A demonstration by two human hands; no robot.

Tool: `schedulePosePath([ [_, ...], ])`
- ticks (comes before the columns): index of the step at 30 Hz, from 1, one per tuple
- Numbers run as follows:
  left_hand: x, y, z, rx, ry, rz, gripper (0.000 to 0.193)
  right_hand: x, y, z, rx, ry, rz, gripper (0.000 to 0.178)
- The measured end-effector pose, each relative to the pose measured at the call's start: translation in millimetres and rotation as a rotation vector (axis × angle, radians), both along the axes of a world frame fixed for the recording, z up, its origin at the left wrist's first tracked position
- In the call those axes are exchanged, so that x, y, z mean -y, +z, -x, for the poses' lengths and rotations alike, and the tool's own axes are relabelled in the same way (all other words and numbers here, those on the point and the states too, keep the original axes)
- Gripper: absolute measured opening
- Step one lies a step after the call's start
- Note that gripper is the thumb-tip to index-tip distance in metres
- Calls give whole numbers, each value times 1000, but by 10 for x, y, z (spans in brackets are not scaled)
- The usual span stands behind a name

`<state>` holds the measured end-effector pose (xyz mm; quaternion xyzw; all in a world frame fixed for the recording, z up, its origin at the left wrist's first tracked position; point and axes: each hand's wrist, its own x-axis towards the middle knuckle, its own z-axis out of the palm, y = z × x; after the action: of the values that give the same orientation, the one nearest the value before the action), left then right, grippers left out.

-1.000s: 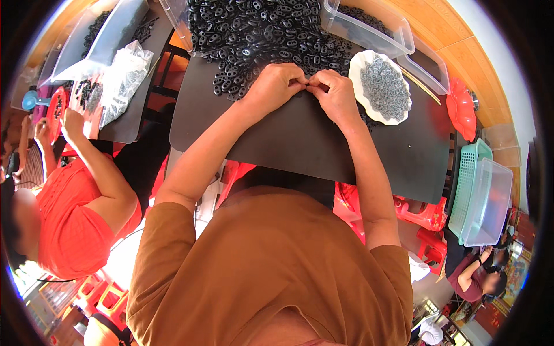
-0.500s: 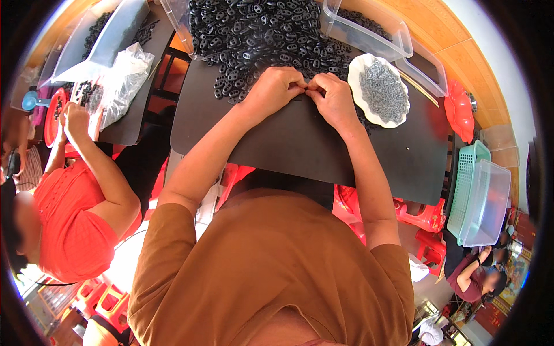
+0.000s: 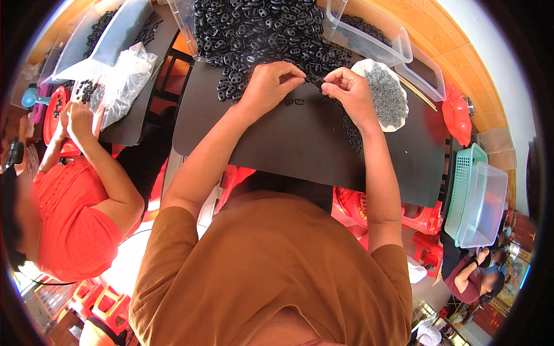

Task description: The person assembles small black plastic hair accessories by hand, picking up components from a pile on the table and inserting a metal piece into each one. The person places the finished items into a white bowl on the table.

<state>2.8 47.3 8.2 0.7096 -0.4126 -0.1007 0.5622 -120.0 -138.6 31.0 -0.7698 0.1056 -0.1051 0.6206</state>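
Head view. Dark tabletop (image 3: pixel 277 138), rounded left corner, its near edge bowing across in front of the person's torso. Open room: the band from the wrists back to that edge, widening toward the right-hand end. Far side closed off by the heap and by a clear plastic bin (image 3: pixel 369 45); right side bounded by a white scalloped bowl (image 3: pixel 394 127), close beside the right hand.

Black two-holed pieces (image 3: pixel 268 34): one large heap at the far middle of the table, glossy, flat, oval, lying at all angles, thinning to single pieces just beyond the hands. Small black parts (image 3: pixel 351 131): a loose trail beside the right wrist, on its inner side. Two small dark pieces (image 3: pixel 294 102): on the tabletop, between the hands and nearer the person.

Small grey pieces (image 3: pixel 384 95): a mound filling the bowl.

Left hand (image 3: pixel 272 86): thumb and forefinger drawn together at the heap's near fringe — contents of the pinch too small to tell. Right hand (image 3: pixel 351 93): just apart from the left, fingers curled, thumb near the forefinger — any hold likewise cannot be told.
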Motion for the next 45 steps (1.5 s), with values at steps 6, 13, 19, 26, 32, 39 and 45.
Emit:
schedulePosePath([
  [6,-46,1,-50,44,21,-42,12,263,332,-93,46,-29,-17,10],
  [13,-35,-24,-66,133,-16,-10,12,1077,782,-488,359,-300,101,23],
  [19,-111,-12,-44,222,-113,-91,12,991,492,-287,230,-326,417,21],
  [26,-142,6,104,519,-184,-242,19,1059,91,332,-121,-202,625,17],
  [32,79,26,93,494,-231,-309,12,867,114,246,-95,-123,978,18],
  [39,205,20,109,522,-225,-276,12,781,78,176,-169,-175,1181,8],
  [45,168,40,-48,-7,-115,-14,19,787,79,207,-67,-168,1143,10],
])
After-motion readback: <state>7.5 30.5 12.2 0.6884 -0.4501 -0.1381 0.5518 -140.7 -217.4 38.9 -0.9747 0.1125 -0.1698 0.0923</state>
